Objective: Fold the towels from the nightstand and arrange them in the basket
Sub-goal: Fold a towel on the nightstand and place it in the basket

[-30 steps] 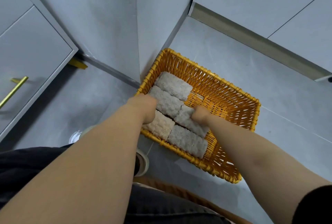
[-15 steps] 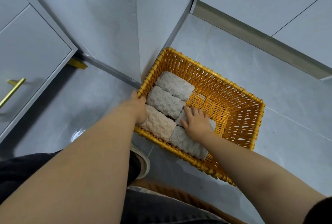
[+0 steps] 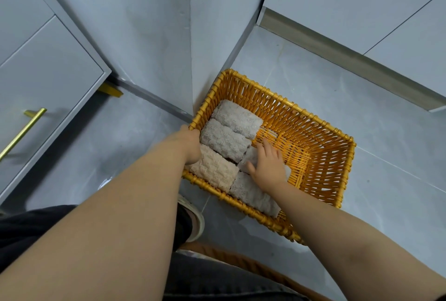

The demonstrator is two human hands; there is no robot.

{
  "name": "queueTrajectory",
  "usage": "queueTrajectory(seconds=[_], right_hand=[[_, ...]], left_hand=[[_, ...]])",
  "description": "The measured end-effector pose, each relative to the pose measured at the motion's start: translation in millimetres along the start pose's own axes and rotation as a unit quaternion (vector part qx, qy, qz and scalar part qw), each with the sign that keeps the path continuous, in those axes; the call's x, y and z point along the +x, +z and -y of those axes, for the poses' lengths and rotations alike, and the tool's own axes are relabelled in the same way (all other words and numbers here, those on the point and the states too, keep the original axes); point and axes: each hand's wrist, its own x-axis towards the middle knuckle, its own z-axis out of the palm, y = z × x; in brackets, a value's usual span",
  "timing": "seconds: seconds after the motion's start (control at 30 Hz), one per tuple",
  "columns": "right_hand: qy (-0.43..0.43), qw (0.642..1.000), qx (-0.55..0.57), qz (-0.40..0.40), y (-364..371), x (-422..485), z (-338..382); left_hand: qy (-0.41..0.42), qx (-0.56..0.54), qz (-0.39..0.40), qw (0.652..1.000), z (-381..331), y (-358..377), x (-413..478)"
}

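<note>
Head: perhaps five nubby towels [image 3: 224, 140], wicker basket [image 3: 313, 117]

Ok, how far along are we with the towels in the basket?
Done: four folded towels lie in the basket, three in a row by the left wall and one by the near wall. In hand: the right hand presses flat on a fifth towel beside them; the left hand is at the rim. Remaining: the basket's right half is bare; whether more towels wait is out of view.
</note>
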Motion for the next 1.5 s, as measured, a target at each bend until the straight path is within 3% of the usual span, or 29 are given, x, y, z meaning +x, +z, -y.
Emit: queueTrajectory(seconds=[0.27,0.37,0.57,0.77,1.03,1.17,1.37,1.43,1.5], right_hand=[[-0.085,0.985,0.065,-0.134,-58.7,2.4,49.4],[-0.157,0.966,0.106,-0.176,-95.6,4.4,81.3],[-0.315,0.912,0.156,-0.21,-164.1,-14.1,162.4],[-0.358,0.884,0.198,-0.227,-221.4,-25.2,236.9],[-0.399,0.842,0.238,-0.275,-314.5,-31.0,347.1],[-0.442,0.827,0.22,-0.269,-338.4,-36.0,410.3],[-0.435,0.829,0.266,-0.228,-344.1,-44.0,483.3],[-0.411,0.835,0.307,-0.197,-341.1,-45.5,504.9],[-0.396,0.841,0.342,-0.138,-338.4,-46.1,531.6]], left_hand=[[0.006,-0.004,-0.044,0.999,-0.3,-34.8,-25.8],[0.002,0.002,-0.062,0.998,9.1,-62.2,-50.0],[-0.004,0.035,-0.125,0.992,47.3,-123.4,-110.8],[-0.035,-0.004,-0.223,0.974,96.8,-165.6,-169.7],[-0.074,-0.097,-0.453,0.883,180.8,-204.6,-273.9],[-0.114,-0.155,-0.506,0.841,223.5,-202.7,-302.1],[-0.172,-0.198,-0.572,0.777,276.2,-190.9,-312.4],[-0.209,-0.223,-0.567,0.765,293.4,-185.3,-311.1],[-0.223,-0.268,-0.587,0.73,312.6,-185.5,-309.9]])
